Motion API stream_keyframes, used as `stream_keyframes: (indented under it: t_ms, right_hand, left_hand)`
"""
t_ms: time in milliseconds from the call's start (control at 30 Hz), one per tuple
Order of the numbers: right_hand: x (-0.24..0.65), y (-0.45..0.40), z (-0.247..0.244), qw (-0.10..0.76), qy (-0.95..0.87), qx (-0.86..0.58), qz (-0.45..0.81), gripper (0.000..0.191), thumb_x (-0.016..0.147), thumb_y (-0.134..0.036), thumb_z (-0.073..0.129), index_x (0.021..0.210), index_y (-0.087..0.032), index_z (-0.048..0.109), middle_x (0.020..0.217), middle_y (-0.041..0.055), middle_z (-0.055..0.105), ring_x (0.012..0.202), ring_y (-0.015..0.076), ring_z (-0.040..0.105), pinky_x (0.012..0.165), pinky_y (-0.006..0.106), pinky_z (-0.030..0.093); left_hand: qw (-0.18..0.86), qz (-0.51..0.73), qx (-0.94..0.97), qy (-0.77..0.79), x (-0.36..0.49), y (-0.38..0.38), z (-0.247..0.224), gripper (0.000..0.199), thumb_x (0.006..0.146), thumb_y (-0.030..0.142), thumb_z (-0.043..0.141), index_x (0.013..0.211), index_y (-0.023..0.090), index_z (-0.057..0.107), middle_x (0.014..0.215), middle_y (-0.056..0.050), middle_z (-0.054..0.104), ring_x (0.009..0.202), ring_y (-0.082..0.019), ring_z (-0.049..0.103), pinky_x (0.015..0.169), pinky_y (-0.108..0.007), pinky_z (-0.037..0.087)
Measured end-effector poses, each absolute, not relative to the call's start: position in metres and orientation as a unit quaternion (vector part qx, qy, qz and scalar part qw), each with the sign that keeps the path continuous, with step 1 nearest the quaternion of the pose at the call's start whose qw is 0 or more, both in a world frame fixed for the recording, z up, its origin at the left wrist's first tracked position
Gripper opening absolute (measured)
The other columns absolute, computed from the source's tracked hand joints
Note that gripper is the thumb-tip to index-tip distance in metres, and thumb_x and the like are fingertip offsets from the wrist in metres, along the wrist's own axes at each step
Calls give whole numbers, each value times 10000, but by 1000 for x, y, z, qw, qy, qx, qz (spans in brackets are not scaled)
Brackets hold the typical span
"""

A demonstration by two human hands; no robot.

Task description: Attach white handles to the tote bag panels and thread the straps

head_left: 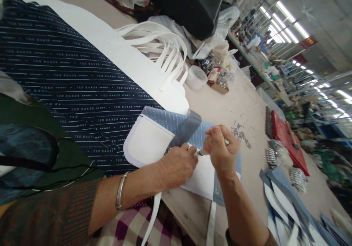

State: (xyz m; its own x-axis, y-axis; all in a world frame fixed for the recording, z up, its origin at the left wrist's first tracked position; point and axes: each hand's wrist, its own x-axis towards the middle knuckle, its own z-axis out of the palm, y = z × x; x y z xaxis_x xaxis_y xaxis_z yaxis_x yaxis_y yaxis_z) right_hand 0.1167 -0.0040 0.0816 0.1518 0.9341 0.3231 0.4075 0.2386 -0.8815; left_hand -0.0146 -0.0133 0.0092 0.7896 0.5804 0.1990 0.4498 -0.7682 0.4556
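A white-backed panel with light blue striped fabric (148,139) lies near the table's edge, a grey-blue strap (184,129) looping up over it. My left hand (178,165) presses on this panel, fingers curled and closed on it beside the strap's base. Gripped in my right fist (221,147) is a hand tool with a pale handle (227,142); its short metal end points down at the panel, close to my left fingertips. Whether that tip is an awl's or a screwdriver's, I cannot tell. White straps hang off the near edge.
Dark blue printed fabric (82,92) spreads on the left, with white strips (165,55) beyond. A tape roll (196,77) and small box (220,86) stand farther back. Tiny metal bits (242,134) lie scattered right, near a red item (288,139) and stacked grey-blue pieces (286,198).
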Motion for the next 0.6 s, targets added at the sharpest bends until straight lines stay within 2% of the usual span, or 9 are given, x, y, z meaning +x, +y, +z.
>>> stream_keyframes:
  t_ms: [133, 233, 333, 400, 467, 533, 600]
  right_hand:
    - [115, -4, 90, 693, -502, -471, 216, 249, 936, -331, 575, 723, -201, 560, 446, -120, 297, 332, 47, 243, 357, 178, 260]
    - [116, -4, 75, 679, -471, -498, 264, 299, 920, -383, 591, 692, -203, 521, 443, -125, 286, 323, 48, 245, 339, 179, 244]
    - [130, -13, 68, 547, -498, -605, 294, 349, 908, -472, 577, 697, -195, 551, 446, -104, 353, 355, 70, 315, 370, 204, 269]
    - [144, -37, 73, 383, -547, -696, 264, 380, 880, -511, 595, 675, -191, 574, 461, -70, 436, 407, 95, 393, 422, 224, 291]
    - [157, -75, 77, 198, -574, -764, 219, 331, 838, -509, 638, 741, -192, 627, 510, -26, 548, 479, 142, 500, 485, 249, 329]
    - [163, -120, 76, 59, -562, -803, 189, 338, 808, -456, 663, 1017, -190, 663, 603, 21, 655, 574, 212, 610, 549, 278, 382]
    - [163, -159, 68, -34, -524, -827, 201, 594, 778, -366, 662, 1326, -170, 544, 733, 71, 724, 697, 270, 683, 621, 306, 443]
  left_hand:
    - [186, 185, 919, 294, -16, -13, 12, 92, 903, 191, 501, 907, 155, 585, 959, -105, 573, 892, -273, 536, 628, -378, 524]
    - [180, 180, 914, 316, -16, -15, 13, 78, 861, 164, 526, 921, 160, 575, 954, -101, 577, 904, -275, 546, 626, -367, 525]
    - [166, 175, 917, 318, -17, -16, 14, 80, 847, 146, 524, 904, 162, 577, 948, -97, 586, 905, -277, 554, 648, -376, 528]
    - [157, 178, 917, 319, -17, -16, 15, 78, 854, 142, 509, 887, 166, 576, 938, -94, 588, 893, -274, 559, 650, -379, 527]
    - [152, 181, 917, 323, -17, -15, 16, 85, 872, 150, 494, 883, 170, 577, 933, -93, 592, 890, -272, 566, 655, -379, 528]
    - [147, 178, 917, 326, -16, -15, 17, 102, 889, 153, 481, 892, 171, 581, 942, -97, 601, 898, -273, 575, 665, -377, 530]
    - [139, 170, 918, 329, -15, -16, 17, 129, 888, 129, 469, 891, 174, 589, 952, -97, 612, 892, -270, 585, 682, -377, 529]
